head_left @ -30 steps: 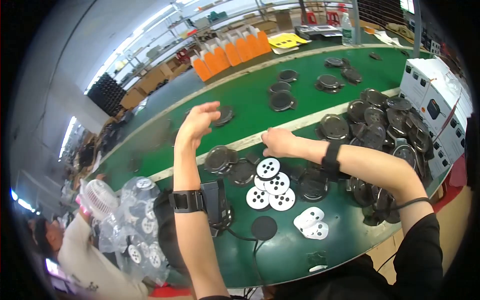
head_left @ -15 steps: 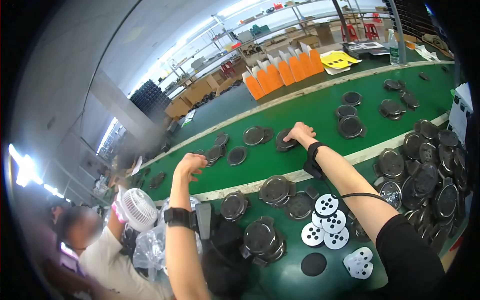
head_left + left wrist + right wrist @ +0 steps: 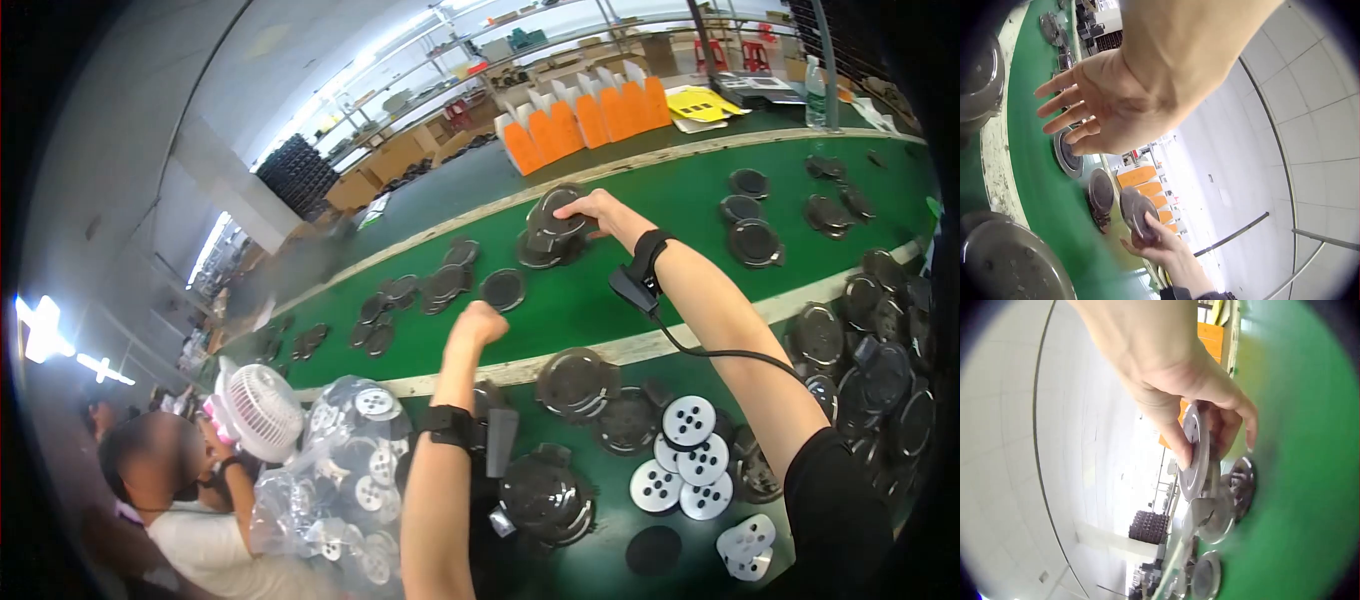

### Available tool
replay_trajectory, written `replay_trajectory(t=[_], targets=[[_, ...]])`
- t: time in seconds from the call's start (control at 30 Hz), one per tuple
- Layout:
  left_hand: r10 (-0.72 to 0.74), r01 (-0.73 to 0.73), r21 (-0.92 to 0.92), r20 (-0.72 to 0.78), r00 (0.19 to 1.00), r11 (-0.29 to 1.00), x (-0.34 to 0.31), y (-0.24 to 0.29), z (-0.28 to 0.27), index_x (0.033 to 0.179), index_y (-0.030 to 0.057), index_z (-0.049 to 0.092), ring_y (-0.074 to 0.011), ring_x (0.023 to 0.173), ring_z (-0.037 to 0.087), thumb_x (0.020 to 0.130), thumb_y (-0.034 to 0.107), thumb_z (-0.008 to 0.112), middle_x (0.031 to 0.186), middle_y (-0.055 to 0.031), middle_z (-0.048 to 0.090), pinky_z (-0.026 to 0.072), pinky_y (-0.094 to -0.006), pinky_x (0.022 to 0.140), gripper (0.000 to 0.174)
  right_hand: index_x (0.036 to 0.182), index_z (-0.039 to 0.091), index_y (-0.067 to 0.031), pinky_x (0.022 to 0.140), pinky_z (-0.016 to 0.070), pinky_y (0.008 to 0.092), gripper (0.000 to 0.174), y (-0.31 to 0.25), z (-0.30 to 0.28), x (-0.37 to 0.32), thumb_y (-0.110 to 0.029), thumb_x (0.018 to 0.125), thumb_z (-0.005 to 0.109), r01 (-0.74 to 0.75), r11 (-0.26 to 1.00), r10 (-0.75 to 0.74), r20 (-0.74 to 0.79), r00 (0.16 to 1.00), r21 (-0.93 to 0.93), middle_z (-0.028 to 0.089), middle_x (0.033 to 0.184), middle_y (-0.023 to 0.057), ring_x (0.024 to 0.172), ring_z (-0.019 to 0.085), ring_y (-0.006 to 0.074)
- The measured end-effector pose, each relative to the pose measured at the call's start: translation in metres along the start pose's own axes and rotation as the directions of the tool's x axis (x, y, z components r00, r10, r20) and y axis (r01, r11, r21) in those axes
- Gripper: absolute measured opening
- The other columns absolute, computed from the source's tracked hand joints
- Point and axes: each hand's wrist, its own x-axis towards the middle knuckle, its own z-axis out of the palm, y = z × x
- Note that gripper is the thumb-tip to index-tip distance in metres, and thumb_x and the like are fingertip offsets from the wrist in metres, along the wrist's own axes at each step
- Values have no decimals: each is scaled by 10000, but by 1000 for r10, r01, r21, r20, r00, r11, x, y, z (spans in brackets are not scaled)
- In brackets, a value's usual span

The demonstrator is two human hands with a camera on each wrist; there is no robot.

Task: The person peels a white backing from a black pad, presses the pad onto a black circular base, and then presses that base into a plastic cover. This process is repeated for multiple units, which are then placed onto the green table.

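Observation:
In the head view my right hand point(image 3: 603, 212) is raised over the green belt, pinching a dark round plastic cover point(image 3: 553, 212) with a side tab. The right wrist view shows the thumb on the flat face of this cover point(image 3: 1194, 478), fingers behind it. Another dark cover point(image 3: 538, 252) lies just below it on the belt. My left hand point(image 3: 478, 325) hovers at the belt's near side, holding nothing; its fingers point(image 3: 1063, 100) are loosely extended in the left wrist view. Nearest to it is a single round cover point(image 3: 502, 290) on the belt.
Dark covers are heaped on the right of the near table point(image 3: 690, 580). White discs with black dots point(image 3: 688, 420) form a small pile. A clear bag point(image 3: 345, 470) of similar discs stands left, beside a seated person with a white fan point(image 3: 262, 410). Orange boxes point(image 3: 590, 118) line the far side.
My right hand reached out to the belt, took hold of a dark cover and lifted it. The left hand has moved right and nearer, away from the leftward covers. The head view has turned left.

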Motion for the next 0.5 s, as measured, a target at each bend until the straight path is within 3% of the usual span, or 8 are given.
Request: replay_trajectory(t=[0.07, 0.13, 0.17, 0.27, 0.33, 0.4, 0.47, 0.5], targets=[[40, -46, 98, 56, 998, 994, -13, 11, -2, 961, -40, 600, -329, 1026, 530, 696, 117, 518, 1063, -238, 547, 433, -375, 864, 319, 957, 618, -19, 729, 470, 355, 535, 4, 27, 13, -269, 518, 796, 121, 948, -200, -257, 945, -293, 627, 925, 124, 833, 593, 241], [89, -99, 110, 88, 992, 989, 2, 5, 11, 992, -27, 584, -340, 1033, 523, 704, 126, 510, 1070, -238, 545, 431, -397, 864, 335, 930, 638, -11, 696, 476, 306, 572, 21, 31, 35, -319, 473, 791, 264, 921, -276, -1, 961, -287, 639, 890, 124, 780, 607, 215], [130, -139, 131, 74, 989, 982, 18, -2, 24, 1029, -15, 564, -343, 1047, 512, 723, 136, 489, 1088, -231, 539, 425, -401, 872, 350, 899, 649, -11, 677, 481, 313, 508, 26, 36, 20, -298, 499, 776, 385, 909, -385, 37, 922, -156, 645, 854, 113, 764, 607, 191], [78, -79, 19, 70, 995, 997, -8, 15, 18, 1061, 5, 546, -347, 1059, 504, 745, 143, 479, 1129, -219, 522, 412, -413, 887, 352, 905, 641, -2, 675, 476, 305, 398, 42, 38, 32, -186, 566, 740, 298, 951, -298, 10, 954, -78, 642, 836, 105, 742, 604, 184], [112, -112, -7, 53, 992, 994, -16, 28, 16, 1071, 22, 542, -339, 1053, 513, 748, 148, 488, 1142, -213, 517, 419, -412, 878, 350, 900, 636, 11, 656, 477, 294, 364, 41, 31, 11, -138, 580, 724, 304, 952, -301, -86, 950, 23, 640, 819, 102, 726, 605, 178], [109, -123, -86, -158, 981, 989, -30, 46, 15, 895, 23, 626, -332, 938, 573, 688, 154, 564, 997, -217, 585, 452, -393, 817, 253, 905, 634, 18, 701, 479, 307, 437, 54, 26, 18, -195, 536, 731, 327, 929, -299, -170, 939, 172, 642, 866, 112, 760, 617, 213], [135, -164, -121, -212, 968, 979, -70, 70, -3, 982, 21, 584, -358, 977, 547, 707, 157, 529, 1047, -227, 561, 433, -420, 843, 311, 897, 631, 28, 694, 479, 303, 412, 43, 3, -5, -165, 546, 725, 213, 977, -210, -170, 963, 0, 638, 874, 126, 764, 618, 208], [178, -208, -132, -213, 961, 969, -80, 79, -7, 1009, 18, 564, -364, 988, 539, 712, 163, 524, 1059, -227, 554, 428, -430, 850, 333, 894, 628, 35, 691, 482, 305, 396, 36, -10, -20, -150, 556, 718, 236, 972, -233, -151, 961, -1, 638, 874, 127, 761, 618, 206]])
